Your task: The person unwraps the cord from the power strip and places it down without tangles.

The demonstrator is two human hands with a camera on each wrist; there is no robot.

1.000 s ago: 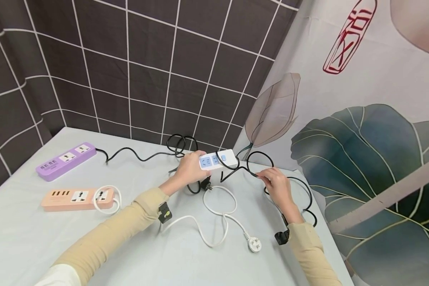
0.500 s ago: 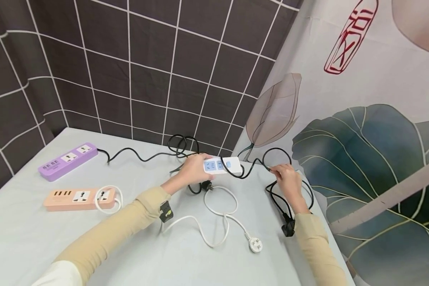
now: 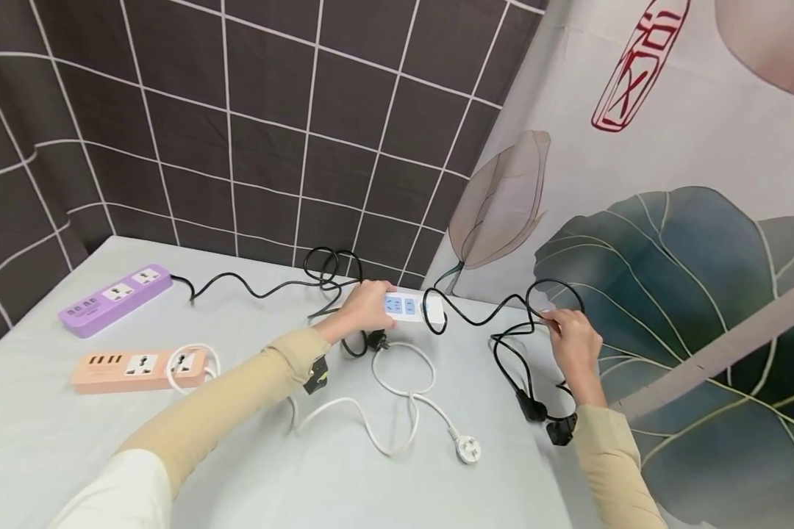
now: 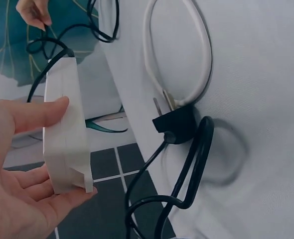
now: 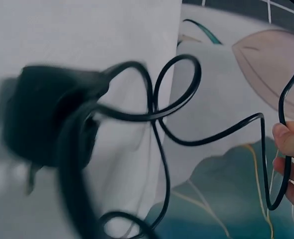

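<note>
My left hand (image 3: 365,306) grips the near end of a white power strip (image 3: 430,311) with blue sockets, held at the table's back edge. In the left wrist view, the thumb lies on one side of the power strip (image 4: 67,124) and the fingers on the other. Off to the right, my right hand (image 3: 576,347) pinches the strip's black cord (image 3: 476,321), which hangs in loops between the hands. In the right wrist view, thumb and fingers hold the cord (image 5: 285,164). A black plug (image 3: 531,406) lies on the table below the right hand.
A purple power strip (image 3: 115,300) and a peach one (image 3: 106,372) lie at the left. Another black plug (image 4: 177,124) rests near the left hand. A white cord (image 3: 364,420) with a white plug (image 3: 467,449) lies mid-table. A tiled-pattern curtain (image 3: 265,139) hangs behind.
My right hand has moved right with the black cord, drawing it out from the strip. A loop around the white strip has slid toward its right end. The left hand has shifted slightly right.
</note>
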